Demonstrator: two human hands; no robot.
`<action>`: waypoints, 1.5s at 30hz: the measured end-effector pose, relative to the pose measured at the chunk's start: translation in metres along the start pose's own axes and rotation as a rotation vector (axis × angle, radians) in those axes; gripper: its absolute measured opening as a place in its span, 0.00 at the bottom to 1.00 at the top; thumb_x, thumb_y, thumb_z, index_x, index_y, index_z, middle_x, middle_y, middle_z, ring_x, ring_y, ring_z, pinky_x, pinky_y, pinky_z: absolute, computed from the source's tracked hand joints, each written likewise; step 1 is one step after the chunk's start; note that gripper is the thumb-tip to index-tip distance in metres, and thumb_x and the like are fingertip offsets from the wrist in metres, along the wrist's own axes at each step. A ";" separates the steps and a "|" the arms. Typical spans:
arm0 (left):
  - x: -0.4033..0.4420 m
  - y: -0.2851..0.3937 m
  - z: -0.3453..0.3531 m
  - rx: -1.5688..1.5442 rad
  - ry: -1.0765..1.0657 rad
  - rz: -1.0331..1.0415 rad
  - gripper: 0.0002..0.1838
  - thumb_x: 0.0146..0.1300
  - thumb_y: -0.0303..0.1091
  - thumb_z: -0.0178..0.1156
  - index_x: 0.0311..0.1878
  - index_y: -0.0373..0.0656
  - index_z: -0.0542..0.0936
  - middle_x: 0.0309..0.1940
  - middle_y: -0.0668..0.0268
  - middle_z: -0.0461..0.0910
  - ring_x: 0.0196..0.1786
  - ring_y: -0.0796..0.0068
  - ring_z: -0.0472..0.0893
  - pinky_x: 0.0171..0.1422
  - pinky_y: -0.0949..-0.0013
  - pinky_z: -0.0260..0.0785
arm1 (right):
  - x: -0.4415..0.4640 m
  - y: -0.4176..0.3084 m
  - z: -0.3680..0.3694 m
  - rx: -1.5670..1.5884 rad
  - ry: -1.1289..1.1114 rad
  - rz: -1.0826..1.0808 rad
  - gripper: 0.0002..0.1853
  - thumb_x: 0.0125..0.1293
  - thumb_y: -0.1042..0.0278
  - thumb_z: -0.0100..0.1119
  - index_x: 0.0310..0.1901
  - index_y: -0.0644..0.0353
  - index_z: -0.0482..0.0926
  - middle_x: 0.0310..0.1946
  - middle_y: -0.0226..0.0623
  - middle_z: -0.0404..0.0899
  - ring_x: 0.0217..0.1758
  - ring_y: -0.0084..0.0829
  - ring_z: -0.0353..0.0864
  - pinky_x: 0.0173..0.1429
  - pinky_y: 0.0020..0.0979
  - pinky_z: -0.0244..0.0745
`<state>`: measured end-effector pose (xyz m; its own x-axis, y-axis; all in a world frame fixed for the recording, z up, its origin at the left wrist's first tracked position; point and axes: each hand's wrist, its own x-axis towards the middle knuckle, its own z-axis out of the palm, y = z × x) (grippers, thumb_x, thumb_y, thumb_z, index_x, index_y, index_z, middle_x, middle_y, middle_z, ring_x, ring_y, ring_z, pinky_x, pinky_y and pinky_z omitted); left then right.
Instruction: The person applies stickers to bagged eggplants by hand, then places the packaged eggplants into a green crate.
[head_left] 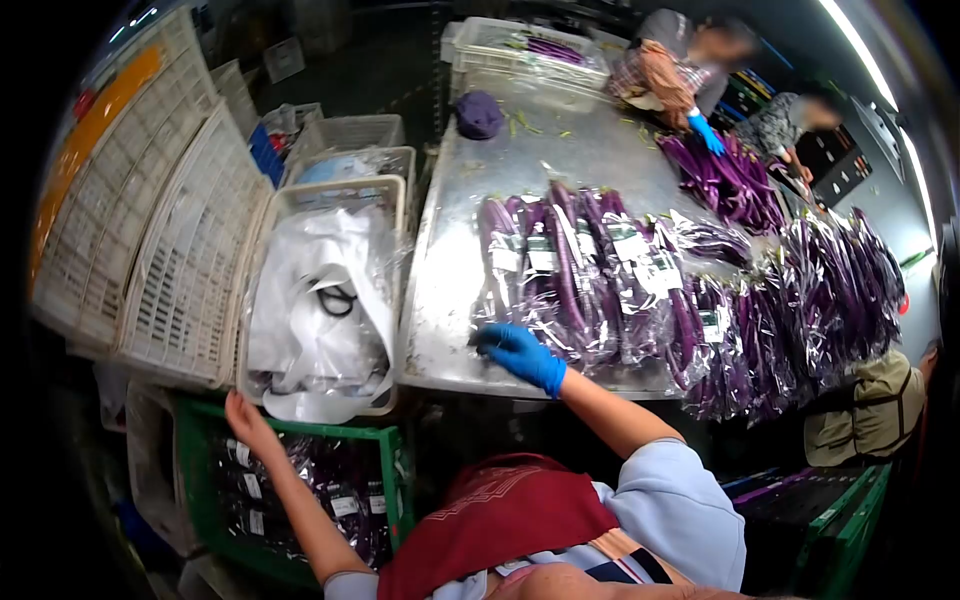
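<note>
My left hand [252,425], bare, is at the near left corner of a white crate [398,230], above the rim of a green crate [392,470]. Its fingers look stretched out and hold nothing visible; whether they touch the crate I cannot tell. My right hand [525,357], in a blue glove, is low over the near left part of the metal table [440,290]. Its fingers are drawn together, with a small dark thing at the tips that I cannot make out. Just beyond it lie bagged purple eggplants [565,265] with labels.
White plastic sheeting [300,300] and black scissors [337,300] lie in the white crate. Tall white crates [185,250] stand left. More bagged eggplants [840,280] are piled right. Across the table, a co-worker's blue-gloved hand [706,133] touches loose eggplants [725,185]. A purple cap-like item [479,115] lies there.
</note>
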<state>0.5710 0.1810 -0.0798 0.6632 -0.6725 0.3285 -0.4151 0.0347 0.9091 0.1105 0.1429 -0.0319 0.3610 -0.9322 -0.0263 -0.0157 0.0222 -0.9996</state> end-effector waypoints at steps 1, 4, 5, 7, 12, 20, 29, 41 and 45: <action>-0.003 0.030 0.038 -0.178 -0.121 -0.030 0.17 0.61 0.30 0.50 0.52 0.35 0.68 0.46 0.59 0.72 0.45 0.70 0.73 0.48 0.72 0.66 | -0.014 -0.027 -0.002 -0.254 -0.038 -0.157 0.14 0.58 0.78 0.53 0.47 0.64 0.72 0.39 0.38 0.76 0.43 0.26 0.74 0.47 0.26 0.70; -0.058 0.123 0.151 -0.425 -0.734 -0.201 0.14 0.60 0.31 0.50 0.48 0.38 0.72 0.38 0.65 0.75 0.41 0.77 0.74 0.43 0.75 0.67 | -0.048 -0.080 -0.042 -0.458 0.166 -0.239 0.14 0.56 0.79 0.52 0.46 0.64 0.72 0.39 0.41 0.76 0.43 0.30 0.75 0.47 0.26 0.70; -0.084 0.149 0.183 -0.452 -0.875 -0.224 0.14 0.61 0.33 0.50 0.48 0.37 0.72 0.36 0.65 0.76 0.40 0.77 0.74 0.42 0.75 0.67 | -0.056 -0.090 -0.067 -0.587 0.291 -0.318 0.14 0.56 0.79 0.52 0.46 0.64 0.71 0.39 0.43 0.76 0.43 0.33 0.76 0.47 0.27 0.70; -0.122 0.197 0.233 -0.514 -1.204 -0.445 0.14 0.61 0.34 0.50 0.47 0.37 0.72 0.37 0.61 0.76 0.38 0.73 0.77 0.38 0.75 0.70 | -0.068 -0.077 -0.135 -0.577 0.637 -0.268 0.13 0.56 0.77 0.51 0.45 0.64 0.71 0.40 0.45 0.75 0.44 0.35 0.76 0.49 0.29 0.69; -0.183 0.247 0.361 -0.085 -1.503 -0.427 0.33 0.53 0.60 0.52 0.42 0.33 0.71 0.28 0.63 0.72 0.23 0.79 0.74 0.21 0.79 0.65 | -0.058 -0.044 -0.241 -0.714 0.656 0.365 0.32 0.47 0.42 0.58 0.42 0.66 0.73 0.35 0.51 0.75 0.40 0.48 0.74 0.43 0.38 0.68; -0.202 0.253 0.426 -0.049 -1.382 -0.027 0.10 0.51 0.34 0.56 0.23 0.38 0.77 0.18 0.68 0.73 0.20 0.77 0.68 0.26 0.68 0.61 | -0.063 -0.037 -0.267 -0.275 0.660 0.291 0.15 0.58 0.55 0.54 0.31 0.60 0.76 0.20 0.25 0.69 0.20 0.18 0.66 0.22 0.23 0.62; -0.068 0.251 0.234 -0.977 -1.339 -0.859 0.05 0.55 0.25 0.51 0.34 0.37 0.75 0.36 0.52 0.77 0.44 0.55 0.77 0.48 0.53 0.72 | -0.058 -0.074 -0.278 -0.158 0.521 -0.028 0.09 0.58 0.66 0.48 0.35 0.58 0.77 0.31 0.26 0.74 0.33 0.20 0.69 0.39 0.21 0.61; -0.012 0.092 -0.169 -0.711 -0.808 -0.638 0.13 0.43 0.30 0.57 0.32 0.31 0.79 0.43 0.46 0.75 0.48 0.54 0.75 0.54 0.52 0.67 | -0.003 -0.096 -0.109 0.051 0.416 -0.120 0.11 0.60 0.72 0.46 0.42 0.67 0.72 0.35 0.33 0.74 0.37 0.24 0.74 0.44 0.25 0.70; -0.074 0.003 -0.206 -0.536 -0.865 -0.962 0.14 0.47 0.30 0.54 0.34 0.28 0.76 0.41 0.49 0.76 0.45 0.58 0.77 0.50 0.57 0.71 | 0.035 -0.030 -0.034 0.312 0.374 -0.109 0.14 0.58 0.73 0.47 0.46 0.67 0.70 0.35 0.35 0.75 0.37 0.25 0.75 0.43 0.24 0.70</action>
<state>0.6485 0.3829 -0.0484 -0.1221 -0.8242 -0.5529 0.3925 -0.5518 0.7359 0.0922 0.0975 -0.0025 -0.0150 -0.9996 0.0254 0.3039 -0.0288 -0.9523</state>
